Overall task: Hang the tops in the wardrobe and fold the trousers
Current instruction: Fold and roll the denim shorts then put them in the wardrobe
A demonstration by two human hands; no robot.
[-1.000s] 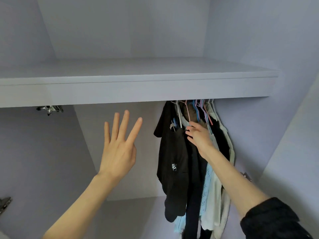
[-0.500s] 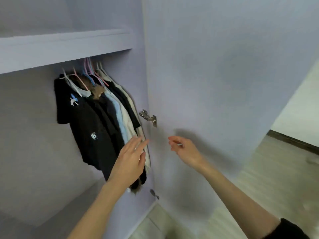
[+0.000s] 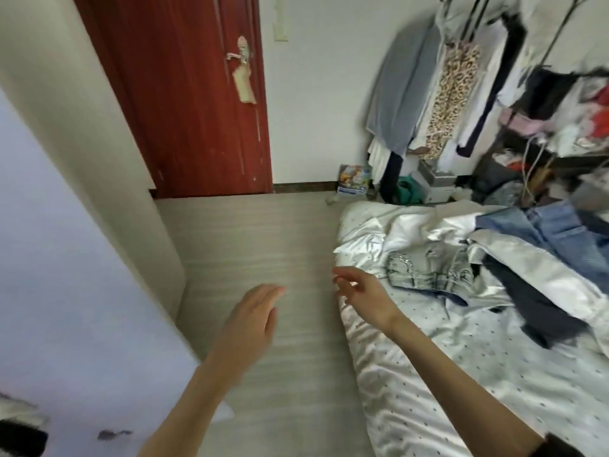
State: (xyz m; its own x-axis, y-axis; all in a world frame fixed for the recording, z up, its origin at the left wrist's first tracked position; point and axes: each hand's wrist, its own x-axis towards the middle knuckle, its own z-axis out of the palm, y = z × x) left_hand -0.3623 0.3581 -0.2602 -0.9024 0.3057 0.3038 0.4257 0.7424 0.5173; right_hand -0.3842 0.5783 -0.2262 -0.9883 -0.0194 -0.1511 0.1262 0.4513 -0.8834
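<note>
A pile of clothes lies on the bed (image 3: 461,374) at the right: pale washed jeans (image 3: 428,273), blue jeans (image 3: 553,232), a silvery white garment (image 3: 543,275) and a dark garment (image 3: 540,308). My left hand (image 3: 253,315) hangs over the floor with fingers straight, holding nothing. My right hand (image 3: 359,291) is at the bed's near corner, fingers loosely spread and empty, a short way left of the pale jeans. The lilac wardrobe door (image 3: 66,291) fills the left edge; the wardrobe's inside is out of view.
A red-brown room door (image 3: 184,103) stands at the back. A crowded clothes rack (image 3: 478,77) with hanging garments and heaped items stands behind the bed at the right. Boxes and a bag (image 3: 354,179) sit on the floor by the wall. Wood-look floor (image 3: 263,242) runs between wardrobe and bed.
The view has swung right from the wardrobe interior to the bed. My right hand left the hanging clothes and both empty hands have come down toward the bed.
</note>
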